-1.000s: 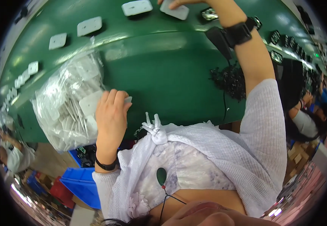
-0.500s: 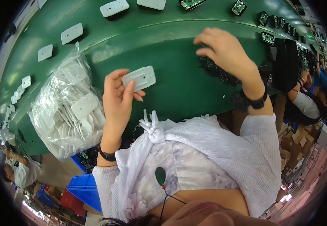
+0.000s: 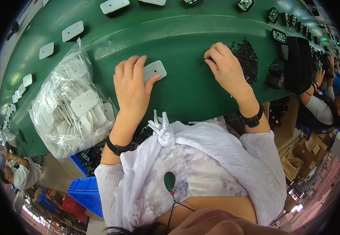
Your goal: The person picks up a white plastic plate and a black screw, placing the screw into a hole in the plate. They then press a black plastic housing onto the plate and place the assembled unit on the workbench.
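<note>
From where I stand, the person's left hand has thumb and fingers clamped on a whitish, rounded-rectangular plastic cover, dark-holed, at its two o'clock. A clear plastic bag of similar covers lies at its eight. The right hand curls, whether pinching anything I can't tell; tiny black pieces heap at its three.
</note>
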Demonstrator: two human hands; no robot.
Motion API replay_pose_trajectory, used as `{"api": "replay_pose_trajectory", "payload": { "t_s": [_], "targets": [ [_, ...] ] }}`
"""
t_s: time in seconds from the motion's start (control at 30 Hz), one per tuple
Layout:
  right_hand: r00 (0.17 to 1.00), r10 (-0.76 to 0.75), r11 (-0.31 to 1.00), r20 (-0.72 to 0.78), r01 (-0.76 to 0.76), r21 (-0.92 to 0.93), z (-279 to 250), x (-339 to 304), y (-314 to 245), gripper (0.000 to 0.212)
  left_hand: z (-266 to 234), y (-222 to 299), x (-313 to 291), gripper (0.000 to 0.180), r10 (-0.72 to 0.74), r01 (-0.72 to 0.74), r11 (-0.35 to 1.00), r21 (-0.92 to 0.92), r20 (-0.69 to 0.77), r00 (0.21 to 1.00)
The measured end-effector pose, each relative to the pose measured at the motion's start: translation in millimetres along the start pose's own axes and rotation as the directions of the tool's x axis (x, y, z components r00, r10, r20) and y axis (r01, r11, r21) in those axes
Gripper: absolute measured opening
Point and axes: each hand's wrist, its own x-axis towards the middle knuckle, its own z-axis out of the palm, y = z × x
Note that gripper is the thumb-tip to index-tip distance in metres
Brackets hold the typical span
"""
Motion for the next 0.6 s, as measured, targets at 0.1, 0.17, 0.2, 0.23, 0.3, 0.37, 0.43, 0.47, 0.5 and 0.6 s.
{"api": "replay_pose_trajectory", "payload": {
  "t_s": [0.1,0.17,0.2,0.23,0.3,0.37,0.43,0.47,0.5,0.6],
  "targets": [
    [0.997,0.052,0.998,-0.060,-0.049,0.045,0,-1,-6,0.012,2,12,6,0.055,0.089,-0.097,0.989,0.108,0.078,0.993],
    [0.998,0.039,0.997,-0.049,-0.036,0.068,1,-2,-2,0.011,1,16,8,0.055,0.066,-0.093,0.988,0.120,0.212,0.975],
    [0.999,0.027,0.996,-0.040,-0.024,0.091,1,-2,0,0.009,-2,18,10,0.055,0.066,-0.092,0.989,0.117,0.212,0.975],
    [0.999,0.028,0.996,-0.038,-0.024,0.089,-1,-2,1,0.009,-5,19,12,0.051,0.011,-0.047,0.991,0.124,0.274,0.962],
    [0.999,0.033,0.994,-0.043,-0.028,0.107,1,2,1,0.008,-8,13,13,0.046,-0.039,-0.008,0.990,0.139,0.335,0.941],
    [0.996,0.065,0.989,-0.064,-0.056,0.135,4,4,-1,0.008,-10,6,13,0.038,-0.013,-0.001,0.999,0.050,0.284,0.959],
    [0.992,0.097,0.983,-0.078,-0.084,0.162,4,7,-4,0.008,-12,3,14,0.034,-0.052,0.066,0.997,-0.050,0.250,0.967],
    [0.995,0.017,0.999,-0.099,-0.013,0.047,2,10,-8,0.009,-14,3,14,0.031,-0.091,0.125,0.981,-0.151,0.215,0.972],
    [0.992,-0.065,0.996,-0.110,0.057,-0.070,1,10,-11,0.010,-14,3,15,0.031,-0.093,0.128,0.980,-0.151,0.218,0.972],
    [1.000,-0.003,0.999,-0.015,0.003,0.044,14,5,-16,0.013,-13,7,16,0.023,-0.116,0.151,0.930,-0.334,0.122,0.986]
  ]
}}
